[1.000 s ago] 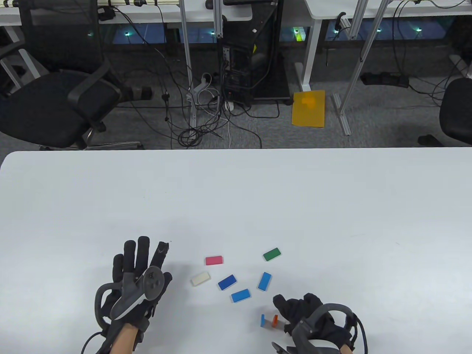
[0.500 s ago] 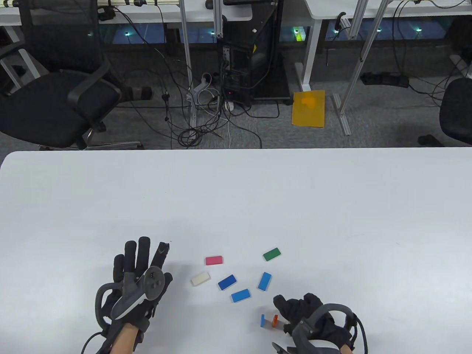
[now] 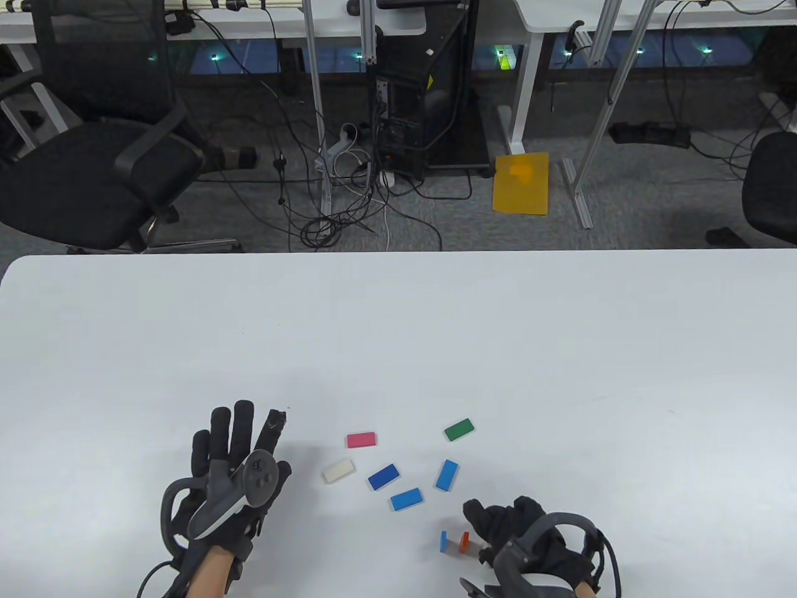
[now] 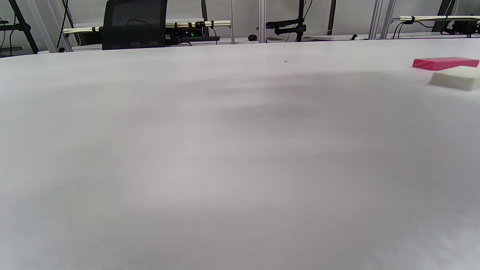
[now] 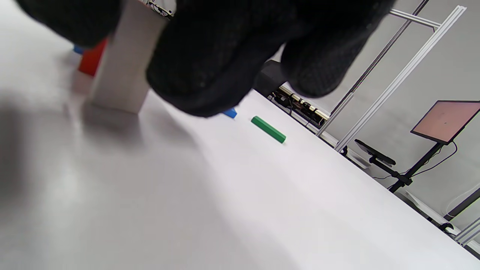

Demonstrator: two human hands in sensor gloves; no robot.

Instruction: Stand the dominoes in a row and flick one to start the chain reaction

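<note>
Fingers of right hand [image 3: 529,542] pinch a half-hidden white domino [image 5: 122,71]; left hand [image 3: 233,473] flat, released.

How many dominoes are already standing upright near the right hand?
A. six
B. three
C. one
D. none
B: the table view shows a blue domino and an orange domino on end, and the right wrist view shows a white domino upright in the right hand grip; the other six lie flat.

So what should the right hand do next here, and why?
Probably let go of the white domino and withdraw gently: the right hand pinches it upright on the table, beside the standing orange domino and blue domino.
</note>
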